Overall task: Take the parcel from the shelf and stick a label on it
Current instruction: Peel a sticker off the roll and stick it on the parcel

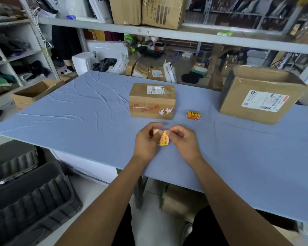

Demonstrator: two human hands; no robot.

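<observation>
Both hands, left hand [146, 142] and right hand [182, 139], pinching a yellow label [163, 140] near the table's [78, 110] front edge, looks like peeling | parcel [152, 102] already mid-table, off the shelf | sticking still left | spare labels [193, 115] just beside it

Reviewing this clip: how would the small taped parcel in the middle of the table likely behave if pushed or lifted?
The parcel sits low and wide on a flat face, so it should probably slide on the table rather than tip. Its tape-wrapped cardboard looks stiff and perhaps a bit slick to grip. Its weight cannot be judged.
</observation>
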